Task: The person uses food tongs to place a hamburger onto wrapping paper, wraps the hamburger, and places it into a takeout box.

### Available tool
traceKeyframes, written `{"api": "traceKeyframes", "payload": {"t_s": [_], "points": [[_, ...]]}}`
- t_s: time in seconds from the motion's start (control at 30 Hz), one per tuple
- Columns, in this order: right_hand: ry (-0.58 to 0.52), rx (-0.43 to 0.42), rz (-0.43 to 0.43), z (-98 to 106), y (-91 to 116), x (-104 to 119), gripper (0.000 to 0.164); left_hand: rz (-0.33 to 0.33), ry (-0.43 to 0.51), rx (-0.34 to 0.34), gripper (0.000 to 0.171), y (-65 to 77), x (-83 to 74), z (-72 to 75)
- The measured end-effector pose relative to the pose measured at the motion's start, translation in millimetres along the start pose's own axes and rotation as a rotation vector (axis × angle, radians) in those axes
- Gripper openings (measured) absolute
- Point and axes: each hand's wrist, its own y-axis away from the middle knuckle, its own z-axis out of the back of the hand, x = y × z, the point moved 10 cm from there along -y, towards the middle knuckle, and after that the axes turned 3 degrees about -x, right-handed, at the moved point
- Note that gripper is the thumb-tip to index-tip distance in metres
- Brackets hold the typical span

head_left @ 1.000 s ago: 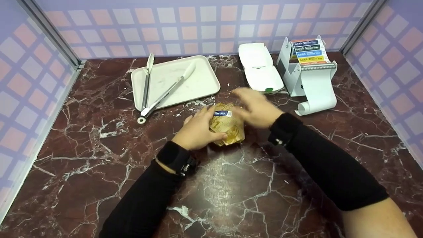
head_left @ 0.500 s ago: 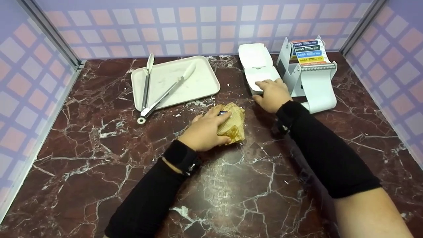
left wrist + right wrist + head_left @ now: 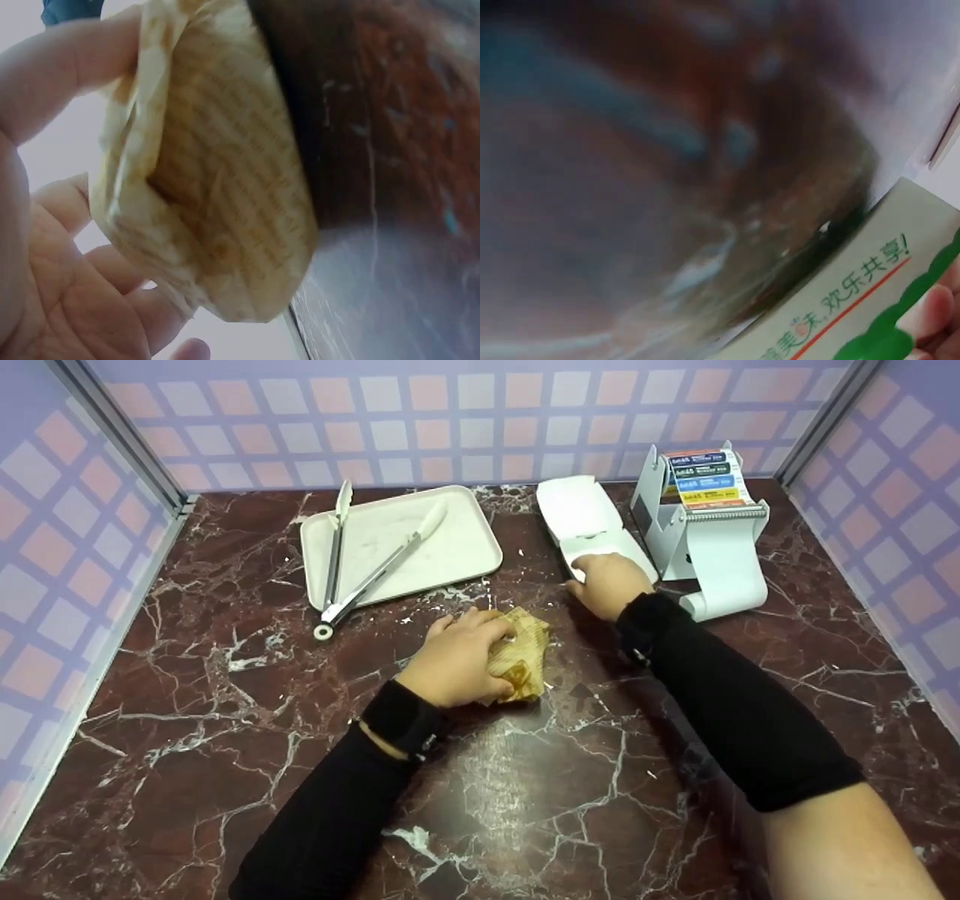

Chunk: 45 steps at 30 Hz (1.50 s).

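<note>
In the head view my left hand [image 3: 461, 656] holds a burger [image 3: 521, 652] wrapped in printed brown paper, low over the marble table; the paper hides what is inside. Up close in the left wrist view, fingers and thumb curl round the folded paper wrapper [image 3: 232, 180]. Further right, my right hand [image 3: 611, 585] grips the front wall of a white clamshell box [image 3: 577, 506], whose lid lies back. Fingertips [image 3: 930, 311] press against the green-printed side of the box [image 3: 877, 277] in the right wrist view.
A cream tray [image 3: 465, 547] stands at the back left, with open metal tongs [image 3: 375, 574] lying across it and over its front edge. Close beside the box is a white label dispenser [image 3: 671, 536] with a curling backing strip [image 3: 727, 562]. Patterned walls enclose the back and sides.
My right hand has left the wrapped burger, reached to the box and taken hold of it. The box has shifted slightly toward me. My left hand has kept the burger, now tilted.
</note>
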Motion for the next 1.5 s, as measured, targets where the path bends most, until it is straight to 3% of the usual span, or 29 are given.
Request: {"api": "traceKeyframes", "payload": {"t_s": [0.37, 0.57, 0.77, 0.83, 0.9, 1.03, 1.1, 1.17, 1.3, 1.5], "points": [[0.01, -0.051, 0.119, 9.3, 40.6, -0.6, 0.022, 0.022, 0.126, 0.033, 0.089, -3.5, 13.6, -5.6], [0.077, -0.03, 0.096, 13.3, 54.3, -15.0, 0.015, 0.03, 0.085, 0.054, 0.112, 0.1, 20.2, -4.6], [0.217, -0.046, 0.103, 27.5, 64.3, -14.1, 0.011, 0.034, 0.031, 0.097, 0.114, 4.5, 23.7, -7.2], [0.224, -0.076, 0.1, 31.9, 65.8, -9.4, 0.016, 0.04, 0.023, 0.098, 0.112, 5.7, 23.5, -7.8], [0.163, -0.067, 0.091, 31.1, 66.5, -2.3, 0.031, 0.05, 0.027, 0.101, 0.11, 7.7, 23.3, -7.6], [-0.02, 0.037, 0.114, 13.4, 67.4, 22.9, 0.061, 0.07, 0.039, 0.12, 0.107, 11.8, 25.6, -5.0], [-0.062, 0.058, 0.166, 4.4, 67.1, 36.6, 0.061, 0.076, 0.038, 0.131, 0.107, 13.3, 28.5, -3.2], [-0.05, 0.05, 0.227, -1.6, 66.8, 46.7, 0.054, 0.079, 0.049, 0.139, 0.106, 14.6, 32.0, -0.7], [-0.026, -0.064, 0.317, 3.1, 67.0, 55.0, 0.031, 0.061, 0.134, 0.122, 0.1, 16.5, 37.7, 11.8], [-0.074, -0.085, 0.387, 5.2, 69.9, 58.2, 0.022, 0.007, 0.261, 0.02, 0.091, 20.0, 44.4, 44.6]]}}
